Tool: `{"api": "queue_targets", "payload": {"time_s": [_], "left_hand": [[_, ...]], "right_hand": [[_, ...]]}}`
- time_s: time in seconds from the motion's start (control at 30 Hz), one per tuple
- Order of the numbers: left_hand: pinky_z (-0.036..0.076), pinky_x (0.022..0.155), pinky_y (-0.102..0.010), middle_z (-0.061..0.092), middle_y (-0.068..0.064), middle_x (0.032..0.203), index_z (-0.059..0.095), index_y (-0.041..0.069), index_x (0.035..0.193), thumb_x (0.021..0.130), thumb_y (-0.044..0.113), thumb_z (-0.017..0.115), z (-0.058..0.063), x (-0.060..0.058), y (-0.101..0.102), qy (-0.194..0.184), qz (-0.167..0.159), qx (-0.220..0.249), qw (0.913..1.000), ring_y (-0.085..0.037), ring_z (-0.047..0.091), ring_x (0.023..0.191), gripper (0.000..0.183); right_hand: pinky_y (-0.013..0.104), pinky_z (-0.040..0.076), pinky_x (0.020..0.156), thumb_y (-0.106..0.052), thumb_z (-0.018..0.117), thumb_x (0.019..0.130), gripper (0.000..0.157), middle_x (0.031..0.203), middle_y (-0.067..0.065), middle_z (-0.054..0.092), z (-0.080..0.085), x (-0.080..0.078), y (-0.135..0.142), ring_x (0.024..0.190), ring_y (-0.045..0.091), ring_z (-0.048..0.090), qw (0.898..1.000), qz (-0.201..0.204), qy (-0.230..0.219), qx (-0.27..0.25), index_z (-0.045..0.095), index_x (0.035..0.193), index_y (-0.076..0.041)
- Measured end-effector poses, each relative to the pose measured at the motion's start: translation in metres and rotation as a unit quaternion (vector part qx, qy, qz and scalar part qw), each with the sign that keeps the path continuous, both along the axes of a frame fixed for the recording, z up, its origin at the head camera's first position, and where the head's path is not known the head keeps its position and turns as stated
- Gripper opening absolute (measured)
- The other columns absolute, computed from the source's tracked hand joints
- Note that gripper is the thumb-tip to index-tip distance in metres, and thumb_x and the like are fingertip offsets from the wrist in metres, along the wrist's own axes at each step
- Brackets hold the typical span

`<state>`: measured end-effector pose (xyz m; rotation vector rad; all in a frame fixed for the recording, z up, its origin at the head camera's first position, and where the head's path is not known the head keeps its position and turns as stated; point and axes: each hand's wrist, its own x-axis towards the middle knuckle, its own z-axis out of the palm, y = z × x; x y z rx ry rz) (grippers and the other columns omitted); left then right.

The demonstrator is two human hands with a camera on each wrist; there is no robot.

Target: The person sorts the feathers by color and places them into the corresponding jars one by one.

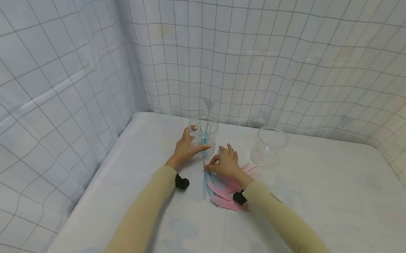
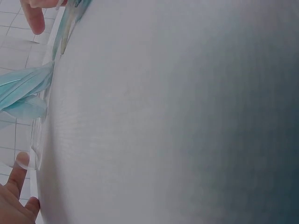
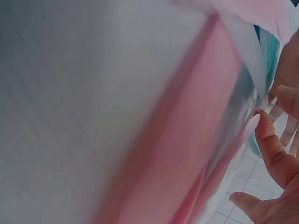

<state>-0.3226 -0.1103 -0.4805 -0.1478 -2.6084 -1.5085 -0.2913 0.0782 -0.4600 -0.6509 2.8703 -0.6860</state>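
Note:
My left hand (image 1: 185, 146) is curved round a clear round container (image 1: 212, 138), thumb on the near side and fingers on the far side. Several light blue feathers (image 2: 23, 91) stand in that container, quills upward. Just right of it, my right hand (image 1: 226, 162) has thumb and index finger together at the quill end of a blue feather (image 1: 206, 177) above the tabletop; the other fingers are spread. Under and beside this hand lies a loose pile of blue feathers and pink feathers (image 1: 221, 203), partly hidden by the hand and wrist.
A second clear round container (image 1: 272, 138) stands to the right, near the back of the white-covered table (image 1: 330, 199). White cloth with a dark grid (image 1: 240, 64) hangs behind and along both sides.

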Motion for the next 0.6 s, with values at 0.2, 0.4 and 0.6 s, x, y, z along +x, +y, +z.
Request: {"api": "queue_targets", "payload": {"time_s": [0.2,0.4,0.6], "left_hand": [[0.037,0.099,-0.048,0.034,-0.001,0.147,0.025,0.021,0.139,0.073,0.051,0.078,-0.0006,-0.0009,-0.0004,0.004,0.003,-0.003,1.0000,-0.031,0.042,0.128,0.090],[0.037,0.098,-0.048,0.035,-0.001,0.146,0.025,0.021,0.139,0.072,0.053,0.078,-0.0023,-0.0005,-0.0001,0.007,0.003,-0.002,1.0000,-0.031,0.042,0.127,0.091],[0.038,0.097,-0.050,0.034,-0.002,0.146,0.024,0.021,0.139,0.072,0.055,0.077,-0.0016,-0.0001,-0.0001,0.006,0.002,-0.004,1.0000,-0.032,0.042,0.127,0.091]], "right_hand": [[0.065,0.007,0.104,-0.042,0.073,0.082,0.026,0.143,0.025,0.036,0.0002,0.0038,-0.0023,0.137,0.046,0.008,1.000,-0.010,0.008,0.000,0.072,0.074,-0.018],[0.064,0.005,0.105,-0.042,0.072,0.083,0.026,0.144,0.023,0.036,-0.0028,0.0044,-0.0039,0.138,0.044,0.008,1.000,-0.016,0.002,0.006,0.070,0.072,-0.019],[0.065,0.004,0.104,-0.042,0.074,0.080,0.025,0.143,0.020,0.038,-0.0012,0.0058,-0.0041,0.139,0.041,0.008,1.000,-0.018,-0.003,0.001,0.070,0.069,-0.020]]}}
